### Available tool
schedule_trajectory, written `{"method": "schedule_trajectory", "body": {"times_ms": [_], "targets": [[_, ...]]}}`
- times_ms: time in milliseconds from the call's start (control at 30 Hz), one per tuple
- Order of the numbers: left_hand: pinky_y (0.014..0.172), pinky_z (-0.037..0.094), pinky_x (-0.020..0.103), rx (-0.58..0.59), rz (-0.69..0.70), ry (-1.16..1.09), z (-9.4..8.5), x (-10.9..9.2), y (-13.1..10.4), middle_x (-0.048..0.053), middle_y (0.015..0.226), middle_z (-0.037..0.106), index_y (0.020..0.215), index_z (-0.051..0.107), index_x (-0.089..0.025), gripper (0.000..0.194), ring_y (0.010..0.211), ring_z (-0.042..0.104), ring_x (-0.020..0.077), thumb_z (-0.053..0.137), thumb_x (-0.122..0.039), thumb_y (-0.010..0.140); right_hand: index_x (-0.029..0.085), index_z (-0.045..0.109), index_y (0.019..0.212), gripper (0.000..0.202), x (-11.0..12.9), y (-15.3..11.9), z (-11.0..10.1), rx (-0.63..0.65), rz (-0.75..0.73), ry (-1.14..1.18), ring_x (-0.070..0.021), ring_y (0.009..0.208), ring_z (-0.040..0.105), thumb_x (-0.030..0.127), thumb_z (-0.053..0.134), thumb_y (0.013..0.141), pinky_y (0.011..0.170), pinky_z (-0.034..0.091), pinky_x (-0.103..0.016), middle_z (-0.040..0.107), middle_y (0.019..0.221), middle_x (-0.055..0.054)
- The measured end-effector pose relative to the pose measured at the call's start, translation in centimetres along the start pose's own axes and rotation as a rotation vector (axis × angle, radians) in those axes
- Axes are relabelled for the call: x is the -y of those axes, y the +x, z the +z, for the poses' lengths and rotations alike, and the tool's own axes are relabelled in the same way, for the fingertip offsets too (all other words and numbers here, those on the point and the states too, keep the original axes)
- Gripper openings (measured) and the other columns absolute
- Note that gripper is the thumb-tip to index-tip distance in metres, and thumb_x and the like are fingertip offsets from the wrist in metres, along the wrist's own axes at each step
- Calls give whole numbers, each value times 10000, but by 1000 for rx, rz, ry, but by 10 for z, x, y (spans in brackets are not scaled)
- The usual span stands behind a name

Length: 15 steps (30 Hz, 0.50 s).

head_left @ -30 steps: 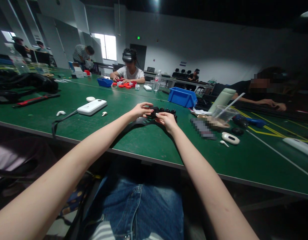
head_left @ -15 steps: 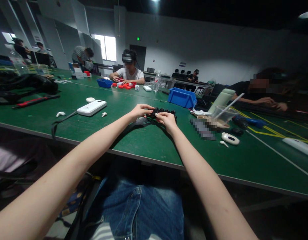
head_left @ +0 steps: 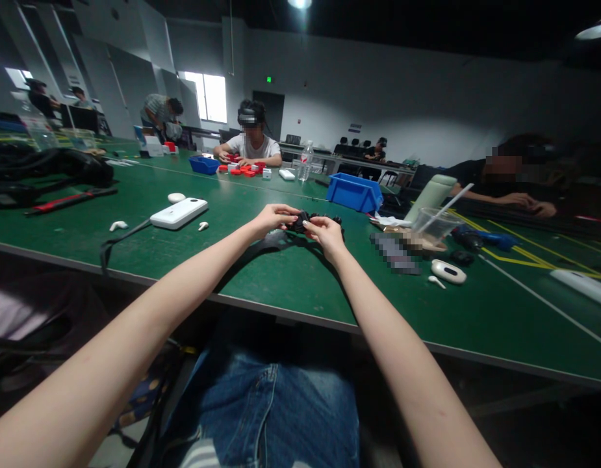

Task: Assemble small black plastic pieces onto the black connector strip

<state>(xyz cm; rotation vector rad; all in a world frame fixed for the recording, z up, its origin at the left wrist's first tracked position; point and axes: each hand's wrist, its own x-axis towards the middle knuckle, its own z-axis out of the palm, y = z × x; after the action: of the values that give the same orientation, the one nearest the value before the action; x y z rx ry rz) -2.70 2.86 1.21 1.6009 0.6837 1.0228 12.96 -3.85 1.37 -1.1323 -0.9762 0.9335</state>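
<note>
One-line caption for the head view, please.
Left hand and right hand grip a black chain on the green table.

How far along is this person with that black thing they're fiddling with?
Hard to call much done: a short black segmented chain lies on the green table. In hand: the left hand and right hand pinch its near end together. No loose black pieces show nearby, so what is left cannot be judged.
</note>
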Motion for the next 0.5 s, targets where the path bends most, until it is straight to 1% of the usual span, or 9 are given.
{"method": "schedule_trajectory", "body": {"times_ms": [200, 367, 500], "targets": [[607, 424, 230, -20, -1, 6, 0, 0, 0, 47, 822, 682, 941, 714, -167, 414, 678, 582, 104, 781, -326, 564, 141, 581, 722, 184, 4, -4, 1, 69, 90, -10, -51, 498, 583, 121, 751, 657, 519, 491, -169, 603, 614, 31], [664, 460, 262, -21, 6, -5, 0, 0, 1, 55, 857, 680, 936, 713, -164, 439, 694, 587, 112, 793, -342, 543, 143, 559, 732, 219, 7, -8, 1, 77, 114, -18, -57, 497, 597, 124, 763, 655, 509, 501, -162, 602, 608, 30], [689, 475, 275, -3, 14, 10, 0, -2, -1, 56, 910, 674, 930, 711, -170, 445, 720, 590, 118, 798, -356, 536, 141, 542, 732, 203, 7, -10, 2, 94, 140, -42, -65, 493, 607, 108, 737, 688, 518, 514, -163, 600, 583, 26]]}}
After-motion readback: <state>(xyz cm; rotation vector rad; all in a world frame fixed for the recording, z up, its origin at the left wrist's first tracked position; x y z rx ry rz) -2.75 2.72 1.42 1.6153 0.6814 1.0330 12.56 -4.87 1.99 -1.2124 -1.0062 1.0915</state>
